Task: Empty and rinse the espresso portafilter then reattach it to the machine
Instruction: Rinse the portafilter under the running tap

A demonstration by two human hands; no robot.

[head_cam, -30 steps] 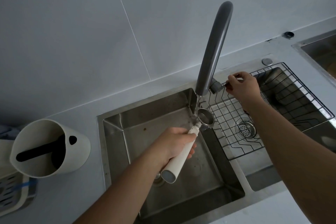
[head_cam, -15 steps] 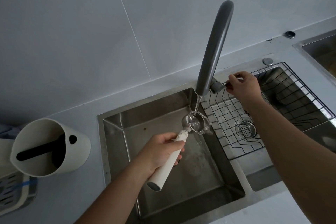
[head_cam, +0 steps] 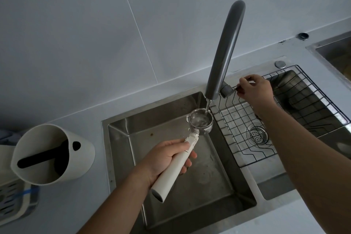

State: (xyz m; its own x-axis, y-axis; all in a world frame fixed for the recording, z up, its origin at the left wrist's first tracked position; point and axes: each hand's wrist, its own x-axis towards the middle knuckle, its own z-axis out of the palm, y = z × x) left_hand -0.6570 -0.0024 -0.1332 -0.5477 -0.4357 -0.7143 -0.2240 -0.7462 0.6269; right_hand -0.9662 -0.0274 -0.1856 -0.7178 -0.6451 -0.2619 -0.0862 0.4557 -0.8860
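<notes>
My left hand [head_cam: 165, 159] grips the white handle of the portafilter [head_cam: 197, 125] over the left sink basin [head_cam: 144, 135]. Its metal basket faces up right under the spout of the tall grey faucet [head_cam: 226, 47]. A thin stream of water runs into the basket, which holds water. My right hand [head_cam: 255, 89] pinches the faucet lever [head_cam: 228, 89] at the tap's base. The espresso machine is out of view.
A white knock box [head_cam: 51, 156] with a black bar stands on the counter at the left, beside a slotted tray [head_cam: 15, 199]. A wire rack [head_cam: 284, 112] sits in the right basin over a drain strainer [head_cam: 257, 136]. Another metal basin [head_cam: 336, 53] shows at the far right.
Water started running from the spout. My left hand lowered the portafilter a little and brought its basket under the stream. My right hand stayed on the lever.
</notes>
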